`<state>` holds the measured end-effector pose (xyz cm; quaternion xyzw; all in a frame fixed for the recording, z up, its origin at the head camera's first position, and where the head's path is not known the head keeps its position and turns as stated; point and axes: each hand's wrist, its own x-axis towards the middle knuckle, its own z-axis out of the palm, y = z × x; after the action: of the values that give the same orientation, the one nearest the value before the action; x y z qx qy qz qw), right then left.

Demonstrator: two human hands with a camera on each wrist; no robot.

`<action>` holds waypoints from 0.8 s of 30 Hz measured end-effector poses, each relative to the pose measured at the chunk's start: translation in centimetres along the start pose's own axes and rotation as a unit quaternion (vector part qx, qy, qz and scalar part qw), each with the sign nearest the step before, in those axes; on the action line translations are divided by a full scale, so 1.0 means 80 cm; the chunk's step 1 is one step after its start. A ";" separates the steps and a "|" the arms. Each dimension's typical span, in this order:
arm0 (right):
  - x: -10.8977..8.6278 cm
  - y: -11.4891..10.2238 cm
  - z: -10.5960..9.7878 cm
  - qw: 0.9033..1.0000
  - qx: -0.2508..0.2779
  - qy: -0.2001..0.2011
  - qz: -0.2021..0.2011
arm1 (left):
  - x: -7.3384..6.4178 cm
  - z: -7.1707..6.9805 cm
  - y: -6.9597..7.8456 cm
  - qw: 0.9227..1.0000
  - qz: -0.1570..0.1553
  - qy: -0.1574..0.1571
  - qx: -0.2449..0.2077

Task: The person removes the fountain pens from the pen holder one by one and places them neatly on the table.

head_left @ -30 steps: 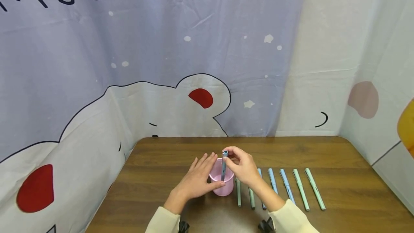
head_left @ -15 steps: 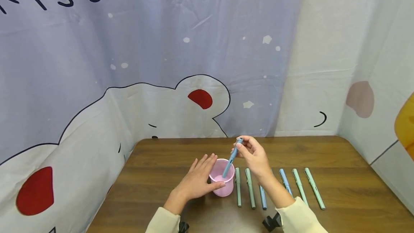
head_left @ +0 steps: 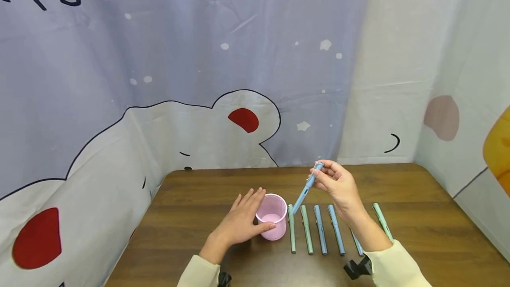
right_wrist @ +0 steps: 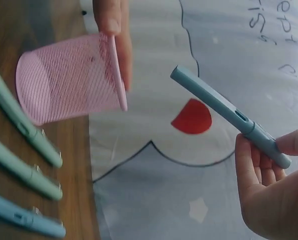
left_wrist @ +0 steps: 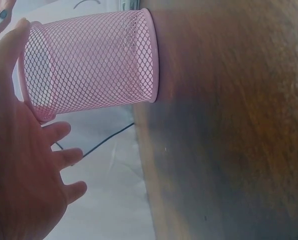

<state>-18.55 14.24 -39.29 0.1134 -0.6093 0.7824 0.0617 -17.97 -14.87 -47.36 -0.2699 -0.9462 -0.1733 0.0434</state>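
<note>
My right hand point(head_left: 336, 185) pinches a light blue pen point(head_left: 306, 189) near its upper end, thumb against fingers. The pen slants in the air, right of the pink mesh pen cup point(head_left: 277, 230), its lower end pointing down-left. In the right wrist view the pen point(right_wrist: 214, 102) is apart from the cup point(right_wrist: 71, 80). My left hand point(head_left: 235, 227) lies along the cup's left side, fingers extended and thumb across the near rim. The left wrist view shows the thumb at the rim of the upright cup point(left_wrist: 94, 62). The cup's pink bottom shows from above.
Right of the cup lie several pens in a row: a green pen point(head_left: 292, 234), another green pen point(head_left: 307, 231), blue pens point(head_left: 321, 231), and a green pen point(head_left: 382, 220) at the far right. My right forearm covers part of the row. A printed curtain stands behind the wooden table point(head_left: 179, 198).
My right hand has lifted the pen from over the cup's opening and carried it right and up, tilting it. My left hand keeps its place at the cup.
</note>
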 end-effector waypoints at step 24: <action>-0.017 -0.022 -0.103 0.999 0.030 -0.010 0.019 | 0.000 -0.001 0.001 1.000 -0.005 -0.006 -0.004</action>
<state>-17.67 22.72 -39.89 0.1113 -0.5878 0.8004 0.0377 -17.92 -14.86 -47.28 -0.2662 -0.9472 -0.1752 0.0356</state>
